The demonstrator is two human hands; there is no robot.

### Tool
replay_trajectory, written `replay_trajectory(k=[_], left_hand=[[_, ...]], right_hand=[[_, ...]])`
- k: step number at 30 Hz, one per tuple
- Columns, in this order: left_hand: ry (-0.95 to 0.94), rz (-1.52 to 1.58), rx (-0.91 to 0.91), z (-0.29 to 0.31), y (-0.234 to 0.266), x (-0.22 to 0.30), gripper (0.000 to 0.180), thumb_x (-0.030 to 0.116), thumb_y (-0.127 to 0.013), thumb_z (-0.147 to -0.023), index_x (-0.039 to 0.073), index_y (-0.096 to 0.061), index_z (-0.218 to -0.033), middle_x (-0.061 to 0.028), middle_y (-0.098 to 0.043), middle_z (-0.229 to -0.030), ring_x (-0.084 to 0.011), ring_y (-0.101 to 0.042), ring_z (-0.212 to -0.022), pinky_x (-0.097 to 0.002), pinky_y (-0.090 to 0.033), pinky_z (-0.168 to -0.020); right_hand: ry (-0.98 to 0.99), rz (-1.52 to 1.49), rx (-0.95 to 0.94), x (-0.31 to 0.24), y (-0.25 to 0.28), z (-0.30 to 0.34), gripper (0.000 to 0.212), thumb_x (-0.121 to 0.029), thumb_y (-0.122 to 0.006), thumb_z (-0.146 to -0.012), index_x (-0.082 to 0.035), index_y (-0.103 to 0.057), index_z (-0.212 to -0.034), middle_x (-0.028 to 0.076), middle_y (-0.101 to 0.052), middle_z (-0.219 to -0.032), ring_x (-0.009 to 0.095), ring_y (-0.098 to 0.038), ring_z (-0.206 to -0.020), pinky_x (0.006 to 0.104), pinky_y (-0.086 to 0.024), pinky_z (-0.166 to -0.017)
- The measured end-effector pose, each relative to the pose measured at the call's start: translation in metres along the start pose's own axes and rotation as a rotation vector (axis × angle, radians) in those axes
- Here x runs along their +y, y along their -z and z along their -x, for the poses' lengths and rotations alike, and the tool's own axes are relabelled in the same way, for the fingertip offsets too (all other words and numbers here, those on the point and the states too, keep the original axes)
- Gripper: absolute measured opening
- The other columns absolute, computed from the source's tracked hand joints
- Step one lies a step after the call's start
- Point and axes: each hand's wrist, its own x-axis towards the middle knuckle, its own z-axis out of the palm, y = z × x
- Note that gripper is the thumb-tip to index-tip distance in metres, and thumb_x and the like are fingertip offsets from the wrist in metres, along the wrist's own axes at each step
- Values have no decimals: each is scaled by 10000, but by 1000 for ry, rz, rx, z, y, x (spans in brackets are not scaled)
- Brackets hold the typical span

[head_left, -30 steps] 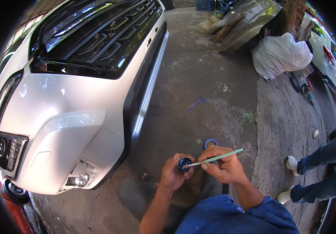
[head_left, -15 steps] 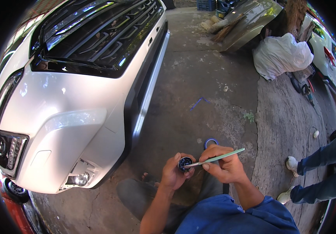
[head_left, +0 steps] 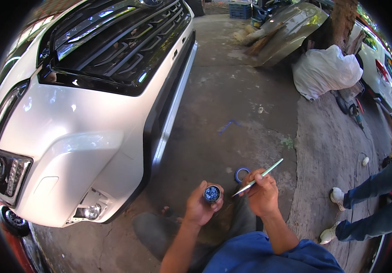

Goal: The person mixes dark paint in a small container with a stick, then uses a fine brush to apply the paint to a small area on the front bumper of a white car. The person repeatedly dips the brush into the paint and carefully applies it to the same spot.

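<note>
Low in the middle, my left hand (head_left: 199,208) is closed round a small round pot (head_left: 212,194), its open mouth up and dark, shiny blue-black stuff inside. To the right, my right hand (head_left: 263,195) pinches a thin paintbrush (head_left: 269,169) with a pale green handle. Its tip points down and left, apart from the pot. A roll of blue tape (head_left: 242,174) lies on the ground just beyond my right hand, partly hidden by its fingers. The white car's front bumper (head_left: 100,157) stands to my left, with a fog lamp (head_left: 92,211) low on its corner.
At the right stands a person in jeans (head_left: 371,186) and pale shoes. Further off lie a white sack (head_left: 327,73), a corded power tool (head_left: 355,113) and a car body panel (head_left: 291,32) beside a tree trunk (head_left: 343,22). A blue crate (head_left: 240,11) stands far back.
My right hand has drawn the brush out of the pot and away to the right, its handle now steeper. The pot has shifted slightly left and its mouth shows more fully.
</note>
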Motion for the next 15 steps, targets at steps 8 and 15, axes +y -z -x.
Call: replay_trajectory(k=[8,15], left_hand=[[-60,54,-53,-1,5,-3,476,406,-528,-1116,-17,-612,-1319,-169,-678,-978,-193,-630,-812,-323,-508,-706],[-111,-40,-14,-2,10,-8,517,411,-521,-1122,-4,-546,-1430,-132,-669,-1243,-218,-692,-1031,-356,-600,-869]], right_hand=[[3,616,-163,-14,-10,-2,279,-97,-703,-910,-14,-732,-1175,62,-609,-915,166,-602,-809,323,-503,-718],[283,1150,-434,-7,-42,-15,589,-171,-935,-704,-37,-762,-1251,55,-649,-948,157,-611,-816,315,-501,-706]])
